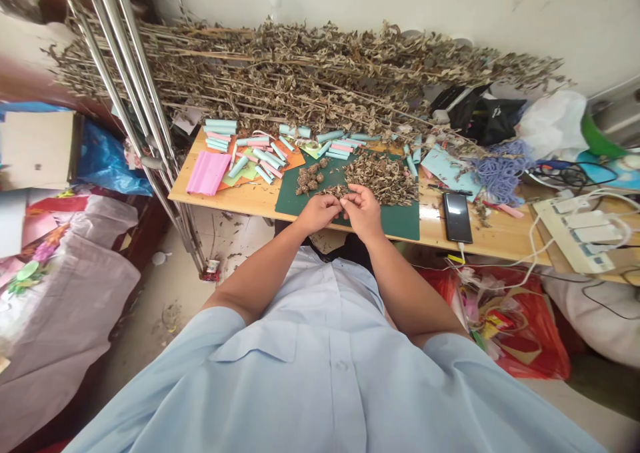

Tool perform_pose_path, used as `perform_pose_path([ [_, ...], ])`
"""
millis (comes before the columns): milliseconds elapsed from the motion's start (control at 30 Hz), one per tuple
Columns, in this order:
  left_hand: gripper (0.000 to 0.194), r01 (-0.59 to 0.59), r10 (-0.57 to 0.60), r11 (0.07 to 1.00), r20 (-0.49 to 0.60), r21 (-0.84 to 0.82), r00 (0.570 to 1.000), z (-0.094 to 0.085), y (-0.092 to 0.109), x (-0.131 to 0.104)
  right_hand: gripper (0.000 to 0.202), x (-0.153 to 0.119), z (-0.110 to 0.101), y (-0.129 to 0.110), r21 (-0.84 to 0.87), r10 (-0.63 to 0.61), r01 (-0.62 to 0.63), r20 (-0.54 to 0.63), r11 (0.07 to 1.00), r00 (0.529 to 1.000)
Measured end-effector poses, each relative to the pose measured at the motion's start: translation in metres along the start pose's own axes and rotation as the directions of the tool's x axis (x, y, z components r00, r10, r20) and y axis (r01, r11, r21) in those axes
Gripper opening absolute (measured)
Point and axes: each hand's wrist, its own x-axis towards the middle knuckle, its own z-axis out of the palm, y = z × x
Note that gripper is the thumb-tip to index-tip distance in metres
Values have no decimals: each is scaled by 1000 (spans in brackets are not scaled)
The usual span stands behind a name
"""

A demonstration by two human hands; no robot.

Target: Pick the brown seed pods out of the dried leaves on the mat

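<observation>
Over the smooth mat (401, 221), our left hand (320, 213) and right hand (363, 210) are pinching, on what we cannot tell, crinkled leaves (387, 180) at two o'clock, knobbly balls (309, 178) at ten.

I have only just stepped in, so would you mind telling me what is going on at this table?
Someone in a light blue shirt has the left hand and right hand together at the fingertips, over the near part of a green mat; whatever they pinch is too small to make out. A heap of dried leaves and a cluster of rough brown balls lie on the mat. Beyond it, dried plant stalks stretch along the wall.
</observation>
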Motion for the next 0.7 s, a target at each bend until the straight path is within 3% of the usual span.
perform_pose_path([
  [333, 22, 25, -25, 1000, -29, -16, 999, -2, 0, 0, 37, -2, -4, 7, -5, -29, 29, -124, 1000, 992],
  [533, 20, 14, -15, 1000, -107, -8, 994, 1, -3, 0, 30, -40, -16, 8, -112, -44, 48, 43, 993, 998],
  [633, 18, 0, 1, 1000, -124, 8, 992, 2, -5, 1, 21, -60, -22, 12, -243, -30, 73, 174, 967, 984],
  [700, 18, 0, 2, 1000, -128, 9, 992, 3, -5, 0, 16, -65, -29, 15, -343, -67, 128, 185, 931, 980],
])
